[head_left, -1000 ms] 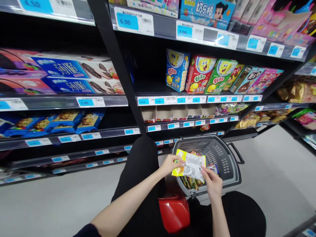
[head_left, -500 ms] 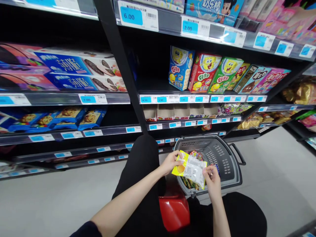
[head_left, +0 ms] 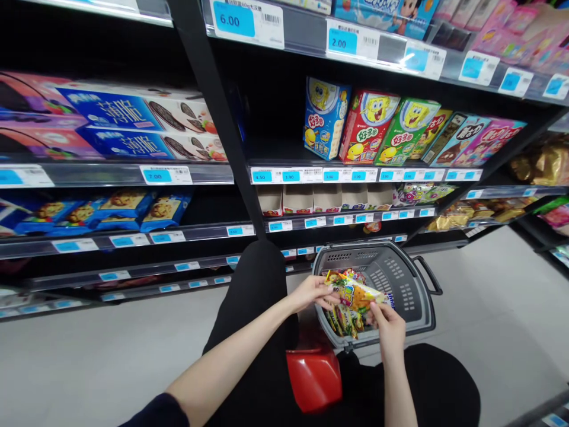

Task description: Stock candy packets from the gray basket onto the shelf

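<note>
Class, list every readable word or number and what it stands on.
"6.00": top-shelf price tag
"60g": same tag
"2.00": price tag to its right
"7.00": left-hand price tag
"4.50": middle-shelf price tag
"好多鱼": blue box, red box, green box
"蘑古力": pale blue box
"薄脆": blue-and-white boxes
Too small or blurred: other tags, other packages, held packet.
</note>
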`<state>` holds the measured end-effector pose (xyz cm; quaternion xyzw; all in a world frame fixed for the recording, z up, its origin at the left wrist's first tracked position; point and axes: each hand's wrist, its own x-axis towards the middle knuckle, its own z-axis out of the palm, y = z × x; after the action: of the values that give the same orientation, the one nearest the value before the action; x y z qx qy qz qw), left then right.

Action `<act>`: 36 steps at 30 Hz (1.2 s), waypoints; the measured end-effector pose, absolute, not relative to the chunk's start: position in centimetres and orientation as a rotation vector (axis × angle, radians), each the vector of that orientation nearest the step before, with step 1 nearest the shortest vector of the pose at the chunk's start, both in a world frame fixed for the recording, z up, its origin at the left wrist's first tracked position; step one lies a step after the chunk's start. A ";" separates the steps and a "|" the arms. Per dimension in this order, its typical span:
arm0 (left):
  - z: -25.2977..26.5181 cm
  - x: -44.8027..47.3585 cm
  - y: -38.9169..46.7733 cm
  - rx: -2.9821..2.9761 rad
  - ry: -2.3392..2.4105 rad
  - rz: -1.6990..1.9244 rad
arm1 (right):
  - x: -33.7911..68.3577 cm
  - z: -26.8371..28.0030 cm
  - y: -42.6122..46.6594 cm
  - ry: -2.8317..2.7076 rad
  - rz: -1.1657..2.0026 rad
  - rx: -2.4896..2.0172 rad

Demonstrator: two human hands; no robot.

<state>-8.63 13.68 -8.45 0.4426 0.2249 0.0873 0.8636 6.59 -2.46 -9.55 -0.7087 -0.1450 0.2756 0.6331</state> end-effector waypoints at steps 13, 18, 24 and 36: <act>-9.6 -8.1 14.1 1.313 0.854 0.351 | 5.9 -11.0 -2.2 -0.435 0.527 -1.726; -9.3 -8.3 11.6 1.539 0.611 0.499 | 4.2 -10.2 -1.4 -0.565 0.174 -1.962; -8.8 -7.6 9.5 1.076 0.460 0.392 | -0.8 -8.0 0.3 -1.018 0.205 -1.896; -8.1 -7.8 11.8 0.746 0.487 0.329 | 5.0 -7.6 -2.2 -0.591 0.817 -1.441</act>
<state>-7.81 11.76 -8.08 0.3593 0.2342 0.1585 0.8893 5.04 -2.22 -7.59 -0.6313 -0.2587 0.3578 0.6375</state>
